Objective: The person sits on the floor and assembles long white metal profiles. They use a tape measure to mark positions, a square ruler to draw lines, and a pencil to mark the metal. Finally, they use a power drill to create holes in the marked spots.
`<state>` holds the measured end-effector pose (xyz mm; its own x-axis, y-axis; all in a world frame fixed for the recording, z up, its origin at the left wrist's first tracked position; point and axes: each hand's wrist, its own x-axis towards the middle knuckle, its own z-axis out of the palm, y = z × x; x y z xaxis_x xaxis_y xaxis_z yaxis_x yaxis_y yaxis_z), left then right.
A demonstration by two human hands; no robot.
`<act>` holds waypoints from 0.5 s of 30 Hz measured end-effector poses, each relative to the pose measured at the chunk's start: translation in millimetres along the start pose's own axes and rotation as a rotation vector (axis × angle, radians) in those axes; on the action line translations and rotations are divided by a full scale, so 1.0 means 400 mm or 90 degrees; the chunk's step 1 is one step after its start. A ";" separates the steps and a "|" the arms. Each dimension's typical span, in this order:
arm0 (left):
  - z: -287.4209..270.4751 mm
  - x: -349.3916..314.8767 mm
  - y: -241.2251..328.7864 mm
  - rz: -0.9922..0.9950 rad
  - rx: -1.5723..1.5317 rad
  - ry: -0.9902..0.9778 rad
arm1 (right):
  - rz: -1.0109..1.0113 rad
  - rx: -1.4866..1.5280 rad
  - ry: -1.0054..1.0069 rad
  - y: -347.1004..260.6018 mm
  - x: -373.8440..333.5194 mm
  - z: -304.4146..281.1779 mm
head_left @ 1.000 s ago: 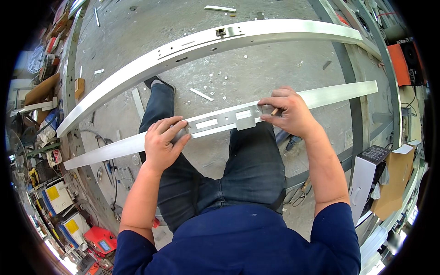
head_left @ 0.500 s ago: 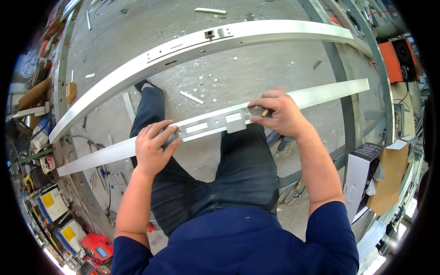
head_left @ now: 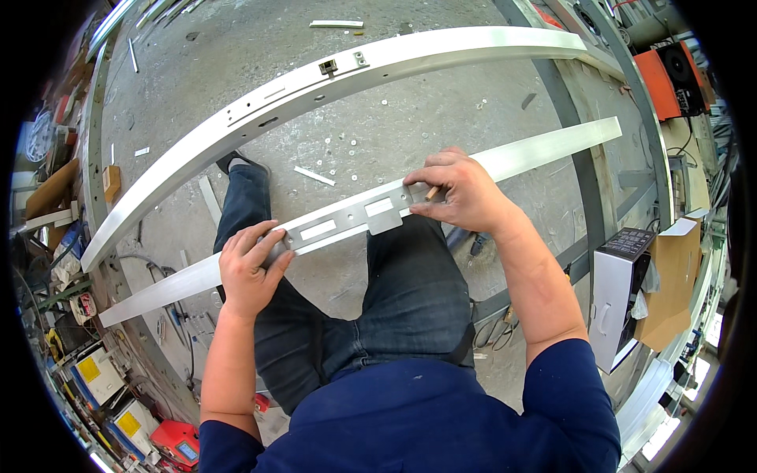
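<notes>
A long silvery metal bar lies across in front of me above my thighs. On its middle rests a thin metal plate with rectangular cutouts, small holes and a tab on its near edge. My left hand is closed round the bar at the plate's left end, fingertips on the plate and thumb at the near edge. At the plate's right end, my right hand grips plate and bar between fingers and thumb. A short brown stick, perhaps a pencil, pokes out among its fingers; most of it is hidden.
A second metal bar with slots and a small fitting lies beyond, across grey steel rails. Metal offcuts and small discs litter the floor. On the right stands an opened cardboard box; a red device sits lower left.
The view has turned a little, so bars and floor sit shifted, mostly leftward. Both hands keep the same hold on the plate and bar.
</notes>
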<state>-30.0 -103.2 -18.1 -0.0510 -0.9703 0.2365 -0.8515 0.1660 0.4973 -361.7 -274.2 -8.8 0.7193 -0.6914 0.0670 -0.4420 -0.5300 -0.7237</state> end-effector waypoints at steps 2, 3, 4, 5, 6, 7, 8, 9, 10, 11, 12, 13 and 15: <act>0.000 0.000 0.000 0.000 -0.002 0.001 | -0.008 -0.004 0.000 0.002 0.000 0.000; 0.000 0.000 -0.001 0.000 -0.003 0.001 | -0.011 -0.008 -0.002 0.005 0.000 0.001; 0.000 0.000 -0.001 0.000 -0.004 0.001 | -0.014 -0.011 -0.003 0.007 0.000 0.002; 0.000 0.000 -0.002 0.002 -0.003 0.001 | -0.015 -0.014 -0.003 0.007 0.001 0.003; -0.001 0.001 -0.002 0.004 -0.002 0.000 | -0.015 -0.016 -0.003 0.007 0.001 0.003; -0.001 0.001 -0.002 0.006 -0.002 0.000 | -0.016 -0.019 -0.003 0.006 0.000 0.004; -0.001 0.001 -0.002 0.006 -0.002 -0.001 | -0.017 -0.019 0.000 0.006 0.000 0.005; -0.002 0.001 -0.002 0.006 -0.003 -0.001 | -0.019 -0.019 0.002 0.006 0.000 0.005; -0.002 0.001 -0.002 0.007 -0.004 -0.001 | -0.020 -0.019 0.005 0.006 0.001 0.005; -0.002 0.001 -0.002 0.007 -0.004 -0.002 | -0.022 -0.019 0.002 0.006 0.001 0.004; -0.002 0.001 -0.002 0.007 -0.005 -0.003 | -0.023 -0.019 0.000 0.005 0.002 0.003; -0.003 0.001 -0.002 0.007 -0.005 -0.003 | -0.025 -0.020 -0.002 0.005 0.003 0.003; -0.005 0.000 -0.001 -0.003 -0.011 -0.014 | -0.017 -0.020 -0.003 0.004 0.002 0.003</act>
<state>-28.6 -102.8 -16.8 -0.0593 -0.9746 0.2159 -0.8428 0.1648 0.5123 -361.2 -274.9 -10.9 0.7335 -0.6748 0.0819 -0.4394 -0.5626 -0.7003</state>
